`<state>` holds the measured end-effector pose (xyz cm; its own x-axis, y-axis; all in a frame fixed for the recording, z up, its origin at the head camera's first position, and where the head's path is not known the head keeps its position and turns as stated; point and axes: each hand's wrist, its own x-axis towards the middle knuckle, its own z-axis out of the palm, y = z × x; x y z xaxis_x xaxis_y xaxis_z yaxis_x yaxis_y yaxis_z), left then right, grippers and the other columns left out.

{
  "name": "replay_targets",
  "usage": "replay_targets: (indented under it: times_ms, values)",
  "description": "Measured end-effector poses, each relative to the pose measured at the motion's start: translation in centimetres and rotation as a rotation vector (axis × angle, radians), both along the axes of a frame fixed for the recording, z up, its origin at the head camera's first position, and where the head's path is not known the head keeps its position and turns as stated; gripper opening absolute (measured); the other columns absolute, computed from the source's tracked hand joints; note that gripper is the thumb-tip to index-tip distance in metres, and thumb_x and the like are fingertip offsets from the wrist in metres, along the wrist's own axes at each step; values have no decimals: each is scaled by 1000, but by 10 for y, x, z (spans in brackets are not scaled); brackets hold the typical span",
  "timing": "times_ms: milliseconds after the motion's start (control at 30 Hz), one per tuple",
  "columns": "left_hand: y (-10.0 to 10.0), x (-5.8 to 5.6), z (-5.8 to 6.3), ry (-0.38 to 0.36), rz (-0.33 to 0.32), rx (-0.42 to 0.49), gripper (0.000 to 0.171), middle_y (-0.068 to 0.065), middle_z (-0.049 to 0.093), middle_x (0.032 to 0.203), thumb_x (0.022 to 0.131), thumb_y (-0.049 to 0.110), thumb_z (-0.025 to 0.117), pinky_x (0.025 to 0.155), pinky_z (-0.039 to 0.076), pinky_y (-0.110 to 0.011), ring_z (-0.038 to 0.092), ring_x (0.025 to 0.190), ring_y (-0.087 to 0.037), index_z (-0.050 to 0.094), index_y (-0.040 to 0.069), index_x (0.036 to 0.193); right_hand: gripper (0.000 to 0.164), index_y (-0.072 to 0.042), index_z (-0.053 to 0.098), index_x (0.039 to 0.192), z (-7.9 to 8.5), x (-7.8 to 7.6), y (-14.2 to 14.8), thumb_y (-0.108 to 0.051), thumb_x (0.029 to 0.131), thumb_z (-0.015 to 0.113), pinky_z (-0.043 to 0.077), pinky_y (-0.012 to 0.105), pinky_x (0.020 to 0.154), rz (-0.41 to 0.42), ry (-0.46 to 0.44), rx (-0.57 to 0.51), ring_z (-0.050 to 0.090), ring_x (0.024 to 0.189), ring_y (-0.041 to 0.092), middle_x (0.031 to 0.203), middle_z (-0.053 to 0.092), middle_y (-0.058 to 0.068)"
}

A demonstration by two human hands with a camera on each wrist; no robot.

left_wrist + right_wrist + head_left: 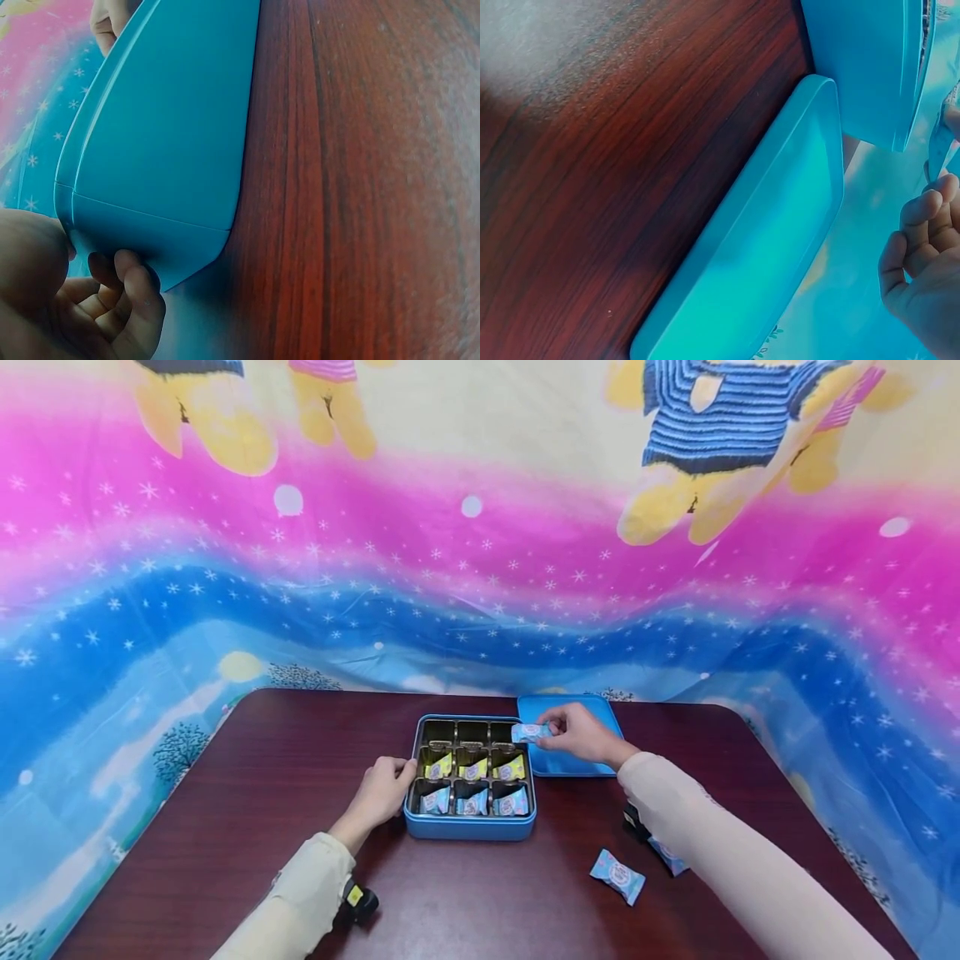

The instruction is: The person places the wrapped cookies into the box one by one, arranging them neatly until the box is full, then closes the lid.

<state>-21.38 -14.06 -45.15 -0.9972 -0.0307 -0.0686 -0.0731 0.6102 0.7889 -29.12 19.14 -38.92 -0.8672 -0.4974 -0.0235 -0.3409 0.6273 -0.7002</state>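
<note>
A blue tin [471, 829] with a divided tray stands on the table. Yellow-wrapped candies [472, 768] sit in its middle row and blue-wrapped candies [472, 802] in its front row; the back-row compartments show bare. My left hand [384, 789] holds the tin's left side, thumb at the rim and curled fingers against the outer wall in the left wrist view. Between thumb and fingers my right hand [579, 732] pinches a blue-wrapped candy [529, 732] above the tin's back right corner. In the right wrist view, that candy [940, 142] shows only partly.
The blue lid [573, 760] lies right of the tin, under my right hand. A loose blue-wrapped candy [617, 877] lies at the front right; another candy [670, 858] is partly hidden by my right forearm. A printed cloth [480, 610] hangs behind the table [300, 777].
</note>
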Motion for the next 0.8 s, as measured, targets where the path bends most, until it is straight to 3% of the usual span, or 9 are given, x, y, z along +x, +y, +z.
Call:
replay_targets:
  times_ms: [167, 433, 800]
  values:
    - [0, -1, 0, 5, 4, -1, 41, -9, 67, 71, 105, 28, 49, 47, 52, -29, 59, 43, -13, 67, -3, 126, 29, -3, 70, 119, 0, -2, -6, -16, 94, 71, 47, 33, 76, -8, -10, 16, 35, 57, 14, 64, 41, -2]
    - [-1, -1, -1, 1, -3, -2, 41, -4, 58, 57, 106, 28, 48, 48, 50, -29, 56, 41, -13, 68, -2, 125, 32, -2, 68, 123, -2, -6, -13, -16, 94, 71, 44, 33, 76, -26, -30, 27, 36, 59, 15, 67, 42, -1]
    - [0, 0, 0, -11, 2, 8, 43, -7, 63, 65, 105, 28, 49, 47, 51, -29, 58, 43, -13, 65, -4, 129, 30, -5, 68, 122, 0, -8, -26, -19, 95, 71, 43, 33, 74, -47, -45, 83, 37, 60, 15, 68, 42, -1]
